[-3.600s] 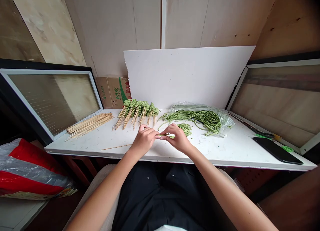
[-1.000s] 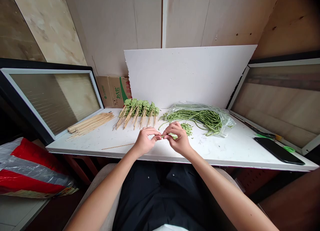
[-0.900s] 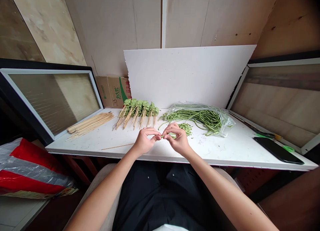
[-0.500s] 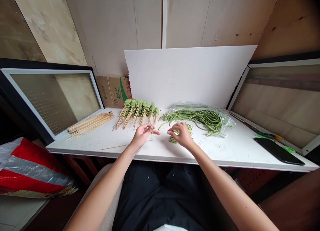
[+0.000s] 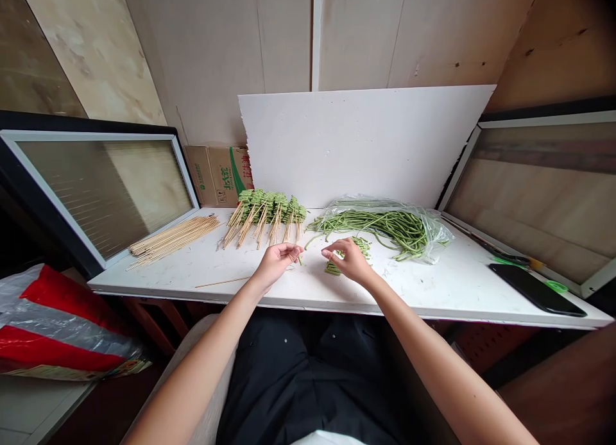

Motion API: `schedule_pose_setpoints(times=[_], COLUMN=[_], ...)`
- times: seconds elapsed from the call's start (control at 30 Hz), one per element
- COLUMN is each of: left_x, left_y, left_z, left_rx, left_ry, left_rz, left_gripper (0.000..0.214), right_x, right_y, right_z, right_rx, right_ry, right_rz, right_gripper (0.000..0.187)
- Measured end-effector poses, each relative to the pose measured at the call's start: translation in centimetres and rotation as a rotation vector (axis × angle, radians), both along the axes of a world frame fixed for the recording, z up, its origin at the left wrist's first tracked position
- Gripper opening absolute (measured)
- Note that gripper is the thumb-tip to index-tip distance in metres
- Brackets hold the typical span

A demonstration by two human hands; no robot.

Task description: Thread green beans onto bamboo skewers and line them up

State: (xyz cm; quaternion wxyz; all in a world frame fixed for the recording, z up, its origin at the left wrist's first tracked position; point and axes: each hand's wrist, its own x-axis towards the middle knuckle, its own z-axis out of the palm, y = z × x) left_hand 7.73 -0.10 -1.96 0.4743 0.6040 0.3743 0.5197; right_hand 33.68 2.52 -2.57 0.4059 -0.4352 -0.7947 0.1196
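My left hand (image 5: pixel 276 261) hovers just over the white table (image 5: pixel 192 283), fingers pinched on a thin bamboo skewer with a green bean piece (image 5: pixel 299 258) at its tip. To its right, my right hand (image 5: pixel 350 261) is curled over a small pile of cut bean pieces (image 5: pixel 360 243), its fingertips pinching a piece from it. A short stack of green pieces (image 5: pixel 332 269) lies under that hand. One loose skewer (image 5: pixel 224 282) lies near the table's front edge.
Finished bean skewers (image 5: pixel 269 211) fan out at the back, bare skewers (image 5: pixel 173 238) at the left. A plastic bag of long beans (image 5: pixel 385 225) lies right of centre. A black phone (image 5: pixel 535 290) rests at far right. Glass-fronted frames (image 5: pixel 96 188) flank the table.
My hands were together at the table's middle, working a bean piece onto the skewer. They have since parted: the left keeps the skewer, the right moved over to the cut pieces.
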Motion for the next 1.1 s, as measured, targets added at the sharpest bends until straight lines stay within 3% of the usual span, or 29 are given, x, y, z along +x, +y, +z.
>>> schedule_pose_setpoints(times=[0.17,0.37,0.47,0.53,0.63,0.67,0.87,1.1], left_x=[1.0,0.9,-1.4,-3.9,-8.1,-9.3,-13.8,-14.2], left_y=[-0.5,-1.0,-0.8,-0.3,0.5,0.7,0.9,1.8], left_z=[-0.2,0.6,1.2,1.4,1.7,1.8,2.4,0.6], left_rx=[0.028,0.099,0.104,0.119,-0.051,-0.098,-0.345,-0.344], left_ry=[0.054,0.203,0.491,0.798,1.211,1.253,1.346,1.317], left_rz=[0.011,0.005,-0.030,0.059,0.224,0.246,0.239,0.187], left_gripper=[0.048,0.035,0.027,0.020,0.021,0.026,0.027,0.019], right_x=[-2.7,-3.4,-3.1,-2.9,-2.5,-2.3,-1.4,-0.5], right_y=[-2.8,-3.3,-3.0,-2.8,-2.5,-2.3,-0.8,-0.3], right_z=[2.1,1.8,1.6,1.6,1.6,1.6,0.7,0.9], right_rx=[-0.212,-0.204,-0.174,-0.162,-0.175,-0.185,-0.368,-0.467], right_ry=[0.178,0.192,0.184,0.201,0.231,0.244,0.497,0.638], right_rz=[0.271,0.259,0.214,0.182,0.162,0.158,0.177,0.176], right_gripper=[0.040,0.034,0.033,0.033,0.035,0.036,0.047,0.051])
